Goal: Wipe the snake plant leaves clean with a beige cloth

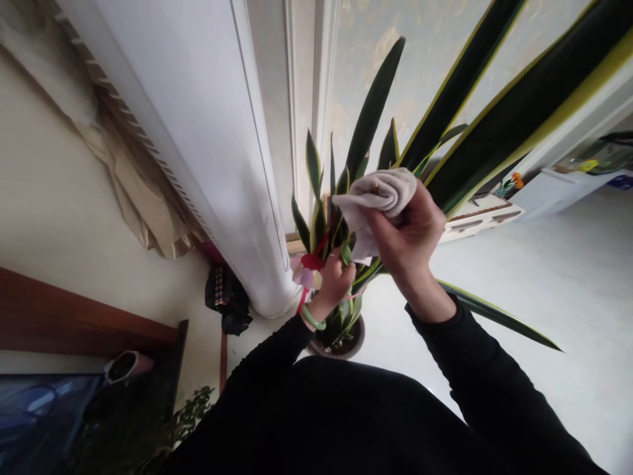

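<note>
A tall snake plant (376, 109) with dark green, yellow-edged leaves stands in a round pot (360, 340) in front of me. Bunched in my right hand (413, 234) is a whitish cloth (378, 198), raised among the leaves with one end hanging down. My left hand (337, 282), lower and to the left, has its fingers curled round a small leaf (346, 251) of the plant. A green bangle (313, 318) circles that wrist. Beside the left fingers is a red and pink decoration (307, 269). My right fingertips are partly hidden by the cloth.
Close on the left rises a tall white rounded appliance (198, 132), with a beige curtain (133, 191) beyond it. A black bag (228, 300) lies near its base. One long leaf (499, 315) sticks out low to the right. A white cabinet (482, 216) stands farther right.
</note>
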